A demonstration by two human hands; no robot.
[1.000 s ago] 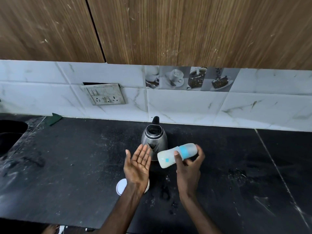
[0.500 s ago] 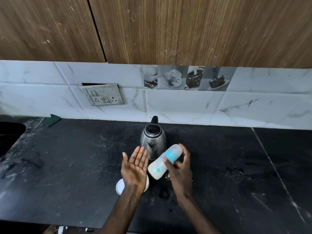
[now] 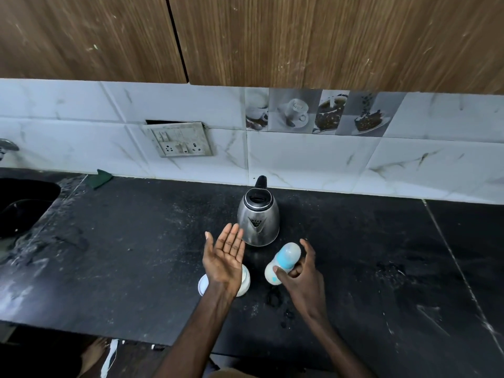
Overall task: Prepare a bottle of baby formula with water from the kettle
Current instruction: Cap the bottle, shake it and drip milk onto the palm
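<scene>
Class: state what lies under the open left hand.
A white round container stands on the black counter below the left hand. The wrist covers its middle, so its contents cannot be seen.

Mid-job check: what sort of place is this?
Most likely a home kitchen: a black stone countertop with a dark sink at left, a stainless steel electric kettle, and white marble-look wall tiles under wooden cabinets.

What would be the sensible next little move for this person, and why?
Probably lower the baby bottle to stand on the black counter near the kettle. The right hand grips it tilted but nearly upright, and it looks milky inside and capped, so mixing seems done. The left hand waits open, palm up, holding nothing.
</scene>
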